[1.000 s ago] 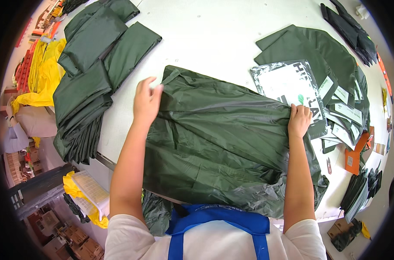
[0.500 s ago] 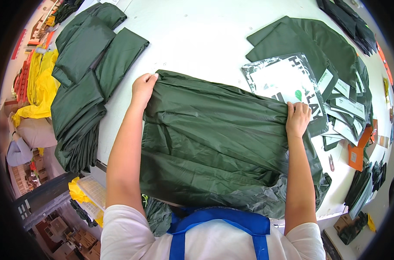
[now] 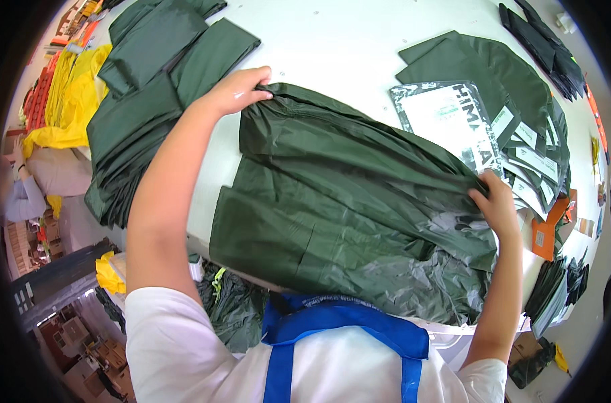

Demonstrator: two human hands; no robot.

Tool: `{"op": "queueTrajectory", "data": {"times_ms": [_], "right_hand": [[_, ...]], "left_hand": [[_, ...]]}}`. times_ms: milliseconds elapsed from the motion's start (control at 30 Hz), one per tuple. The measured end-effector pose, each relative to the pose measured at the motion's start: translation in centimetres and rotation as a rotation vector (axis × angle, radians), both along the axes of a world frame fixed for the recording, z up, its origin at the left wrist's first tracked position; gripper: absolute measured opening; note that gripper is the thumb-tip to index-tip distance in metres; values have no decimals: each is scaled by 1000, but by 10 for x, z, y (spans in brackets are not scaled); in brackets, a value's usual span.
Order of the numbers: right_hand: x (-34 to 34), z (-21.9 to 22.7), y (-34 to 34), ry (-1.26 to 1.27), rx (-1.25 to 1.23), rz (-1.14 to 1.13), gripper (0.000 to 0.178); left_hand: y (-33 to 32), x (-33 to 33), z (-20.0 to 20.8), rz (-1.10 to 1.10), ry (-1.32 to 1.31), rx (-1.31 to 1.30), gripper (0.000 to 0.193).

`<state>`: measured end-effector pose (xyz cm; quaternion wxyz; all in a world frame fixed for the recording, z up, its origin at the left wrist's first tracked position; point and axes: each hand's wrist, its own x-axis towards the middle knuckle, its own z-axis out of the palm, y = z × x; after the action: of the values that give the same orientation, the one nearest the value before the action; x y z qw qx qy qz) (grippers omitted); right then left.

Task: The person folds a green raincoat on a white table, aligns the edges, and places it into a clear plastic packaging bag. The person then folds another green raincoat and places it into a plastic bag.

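Between the left hand (image 3: 236, 92), by which one corner is pinched, and the right hand (image 3: 499, 203), by which the same edge is pinched, dark green fabric (image 3: 345, 174) is held, probably light, limp, slippery, best gripped by its gathered edge.

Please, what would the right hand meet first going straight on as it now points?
Beyond the dark green fabric it holds, the right hand would probably meet the plastic-wrapped package, though depth is unclear.

Left hand (image 3: 239, 91) pinches farther forward than right hand (image 3: 498, 201).
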<state>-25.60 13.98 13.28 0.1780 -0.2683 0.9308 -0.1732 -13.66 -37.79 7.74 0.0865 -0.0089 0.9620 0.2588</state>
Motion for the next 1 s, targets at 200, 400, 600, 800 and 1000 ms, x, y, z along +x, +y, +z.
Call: {"op": "queueTrajectory", "data": {"times_ms": [200,400,600,800,1000], "right_hand": [[180,33,76,106,-225,190,27],[286,-51,96,127,-173,420,10],[287,-83,100,131,-72,509,10],[203,-47,168,514,-103,-93,42],[121,-66,253,304,213,-28,24]], "left_hand": [[39,182,52,14,373,-29,30],[99,311,44,-147,-126,-202,19],[188,265,20,-57,251,-302,59],[177,286,-71,50,168,-315,76],[176,282,-72,22,164,-343,74]]}}
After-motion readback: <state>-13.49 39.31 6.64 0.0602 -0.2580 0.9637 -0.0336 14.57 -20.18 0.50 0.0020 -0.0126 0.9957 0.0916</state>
